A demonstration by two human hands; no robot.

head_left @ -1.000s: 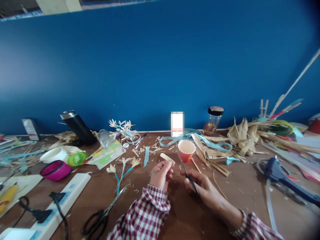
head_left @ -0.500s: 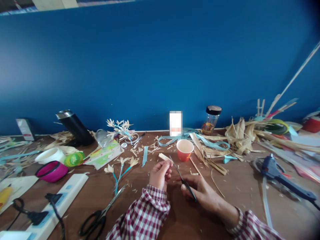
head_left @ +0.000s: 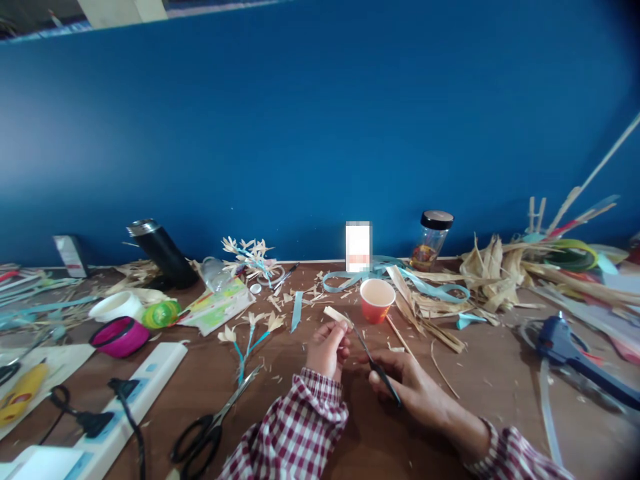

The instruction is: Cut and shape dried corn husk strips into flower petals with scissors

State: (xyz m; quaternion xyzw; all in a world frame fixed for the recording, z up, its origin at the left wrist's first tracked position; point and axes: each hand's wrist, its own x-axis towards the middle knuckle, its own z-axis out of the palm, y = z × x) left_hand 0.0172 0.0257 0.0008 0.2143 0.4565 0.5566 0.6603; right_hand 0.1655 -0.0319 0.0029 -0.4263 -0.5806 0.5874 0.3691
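Between my left thumb and fingers is a short pale strip of corn husk (head_left: 336, 315); my left hand (head_left: 329, 348) is closed on it, its sleeve near the table. My right hand (head_left: 407, 387) grips a slim black-handled tool (head_left: 384, 381) with a thin pointed metal end. That end reaches up beside the husk strip; whether they touch I cannot tell. An orange-red paper cup (head_left: 377, 303) stands just beyond my hands. To the left lie husk flowers on blue stems (head_left: 250, 337) and black-handled scissors (head_left: 213, 427), partly spread.
A glue gun (head_left: 565, 340) lies at right, near a heap of dried husks (head_left: 493, 267) and blue ribbon (head_left: 440, 287). A lidded jar (head_left: 431, 243) stands by the blue wall. On the left are a tilted black flask (head_left: 163, 253), a magenta bowl-like item (head_left: 120, 337) and a power strip (head_left: 160, 373).
The view has turned slightly left, so everything sits a little further right. Both hands keep nearly the same pose around the husk strip and the tool.
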